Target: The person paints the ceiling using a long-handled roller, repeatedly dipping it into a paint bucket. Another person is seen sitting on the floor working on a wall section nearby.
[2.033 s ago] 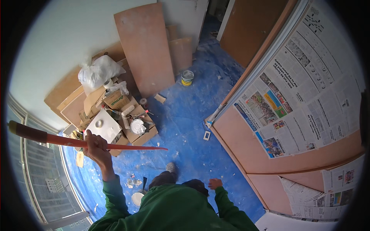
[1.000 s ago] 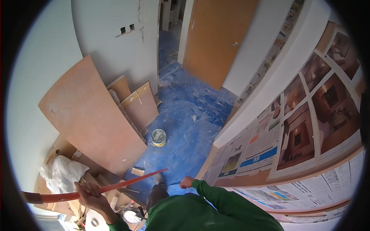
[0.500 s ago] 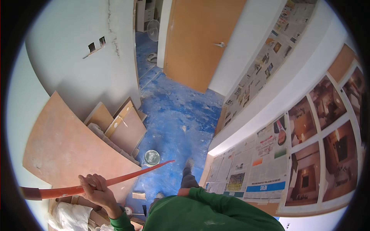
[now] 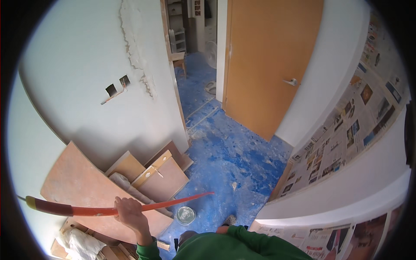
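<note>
Head view, sole entry.

Item: one long orange-red pole (image 4: 93, 211), slender, with a dark brown sleeve (image 4: 54, 208) and a yellow end cap (image 4: 30, 202) at its left end. Location: in the person's left hand (image 4: 131, 213), forward of the green-clad torso. Long axis: crosswise, left to right, the narrow end on the right and slightly farther from the body; appears bowed, possibly through lens distortion. Nearer hand: the left, in contact; the right lies apart from it.

Left hand: fingers wrapped around the pole, closed, with lengths projecting on both sides of the fist.

Right hand (image 4: 222, 229): only a small part shows at the cuff of the green sleeve (image 4: 260, 243), near a shoe (image 4: 230, 220); finger position and any contents cannot be told.

Surroundings: large leaning board (image 4: 89, 184), seen behind the sleeved portion; round pail (image 4: 186, 215), pale inside, just below the narrow portion in view, height between them uncertain; blue floor covering (image 4: 236, 151) behind the tip.
</note>
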Available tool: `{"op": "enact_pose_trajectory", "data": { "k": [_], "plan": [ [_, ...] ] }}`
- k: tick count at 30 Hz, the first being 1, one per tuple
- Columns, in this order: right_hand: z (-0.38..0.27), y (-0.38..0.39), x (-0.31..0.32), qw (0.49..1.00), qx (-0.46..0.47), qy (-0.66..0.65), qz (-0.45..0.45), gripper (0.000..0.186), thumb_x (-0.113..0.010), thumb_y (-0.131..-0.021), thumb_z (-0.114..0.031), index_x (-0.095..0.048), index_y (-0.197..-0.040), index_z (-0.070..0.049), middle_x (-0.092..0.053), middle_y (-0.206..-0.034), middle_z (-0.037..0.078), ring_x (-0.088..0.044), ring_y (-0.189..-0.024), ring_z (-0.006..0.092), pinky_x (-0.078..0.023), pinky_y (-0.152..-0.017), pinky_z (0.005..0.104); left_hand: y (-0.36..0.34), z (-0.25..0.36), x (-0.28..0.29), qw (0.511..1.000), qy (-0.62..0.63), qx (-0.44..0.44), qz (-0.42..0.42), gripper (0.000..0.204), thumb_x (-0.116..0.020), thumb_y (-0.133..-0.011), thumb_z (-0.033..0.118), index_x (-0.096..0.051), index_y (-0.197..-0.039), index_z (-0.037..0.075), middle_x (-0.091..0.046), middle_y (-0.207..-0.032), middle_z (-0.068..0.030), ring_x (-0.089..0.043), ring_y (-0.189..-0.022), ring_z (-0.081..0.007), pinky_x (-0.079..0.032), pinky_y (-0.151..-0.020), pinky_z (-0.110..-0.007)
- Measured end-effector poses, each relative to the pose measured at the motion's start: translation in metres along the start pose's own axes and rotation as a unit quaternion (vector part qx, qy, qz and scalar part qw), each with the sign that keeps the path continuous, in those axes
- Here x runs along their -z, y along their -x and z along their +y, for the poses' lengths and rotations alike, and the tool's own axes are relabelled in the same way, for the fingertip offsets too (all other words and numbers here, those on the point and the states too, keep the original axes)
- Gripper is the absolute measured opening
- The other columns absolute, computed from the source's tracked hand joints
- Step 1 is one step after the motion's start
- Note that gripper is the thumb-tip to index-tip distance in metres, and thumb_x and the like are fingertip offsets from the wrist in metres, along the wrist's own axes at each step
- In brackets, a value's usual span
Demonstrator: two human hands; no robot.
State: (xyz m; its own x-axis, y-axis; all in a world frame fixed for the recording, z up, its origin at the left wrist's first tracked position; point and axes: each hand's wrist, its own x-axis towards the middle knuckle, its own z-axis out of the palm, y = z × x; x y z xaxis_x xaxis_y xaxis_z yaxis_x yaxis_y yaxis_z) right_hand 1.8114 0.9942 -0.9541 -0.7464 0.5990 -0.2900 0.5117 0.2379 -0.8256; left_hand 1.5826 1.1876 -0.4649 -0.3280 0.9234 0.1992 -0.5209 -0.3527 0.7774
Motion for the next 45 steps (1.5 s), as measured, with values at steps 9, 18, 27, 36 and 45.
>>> {"op": "enact_pose_trajectory", "data": {
  "k": [9,18,27,36,45],
  "plan": [
    [0.054,0.057,0.141,0.999,-0.046,-0.023,-0.010,0.028,-0.058,-0.085,-0.031,-0.070,-0.096,-0.009,-0.068,-0.087,0.020,-0.066,-0.078,0.0389,-0.051,-0.069,0.0485,-0.057,-0.112,-0.118,0.999,0.004,-0.042,-0.017,0.041,-0.051,-0.099,0.019,-0.036,-0.062,0.011,-0.030,-0.051,0.0023,-0.025,-0.039,-0.0069,-0.020,-0.036,-0.025],
    [0.158,0.069,0.315,0.991,-0.110,0.002,0.077,0.028,-0.061,-0.084,-0.032,-0.072,-0.097,-0.009,-0.069,-0.088,0.019,-0.067,-0.078,0.0376,-0.054,-0.070,0.0463,-0.158,-0.256,-0.204,0.999,-0.013,-0.005,0.030,0.040,-0.060,-0.094,0.008,-0.041,-0.059,0.013,-0.040,-0.047,0.0016,-0.033,-0.038,-0.0074,-0.025,-0.037,-0.025],
    [0.249,0.073,0.481,0.980,-0.057,0.098,0.161,0.028,-0.062,-0.084,-0.030,-0.072,-0.097,-0.008,-0.070,-0.086,0.018,-0.069,-0.077,0.0334,-0.055,-0.070,0.0417,-0.241,-0.337,-0.274,0.993,-0.111,-0.009,0.039,0.039,-0.058,-0.094,0.006,-0.040,-0.060,0.013,-0.040,-0.047,0.0014,-0.032,-0.038,-0.0081,-0.023,-0.037,-0.026],
    [0.362,0.101,0.675,0.909,-0.255,-0.246,0.220,0.027,-0.068,-0.086,-0.025,-0.071,-0.086,0.002,-0.070,-0.077,0.007,-0.065,-0.067,0.0136,-0.052,-0.061,0.0282,-0.241,-0.433,-0.318,0.959,-0.175,-0.086,0.204,0.043,-0.061,-0.092,0.009,-0.038,-0.057,0.015,-0.038,-0.047,0.0022,-0.033,-0.038,-0.0079,-0.025,-0.038,-0.025],
    [0.368,0.084,0.918,0.934,-0.217,-0.157,0.236,0.024,-0.067,-0.084,-0.022,-0.071,-0.085,0.002,-0.069,-0.073,0.008,-0.065,-0.065,0.0152,-0.051,-0.062,0.0298,-0.226,-0.499,-0.381,0.898,-0.199,-0.176,0.351,0.044,-0.063,-0.093,0.012,-0.038,-0.058,0.015,-0.036,-0.050,0.0050,-0.031,-0.041,-0.0042,-0.021,-0.040,-0.024]
  ]
}}
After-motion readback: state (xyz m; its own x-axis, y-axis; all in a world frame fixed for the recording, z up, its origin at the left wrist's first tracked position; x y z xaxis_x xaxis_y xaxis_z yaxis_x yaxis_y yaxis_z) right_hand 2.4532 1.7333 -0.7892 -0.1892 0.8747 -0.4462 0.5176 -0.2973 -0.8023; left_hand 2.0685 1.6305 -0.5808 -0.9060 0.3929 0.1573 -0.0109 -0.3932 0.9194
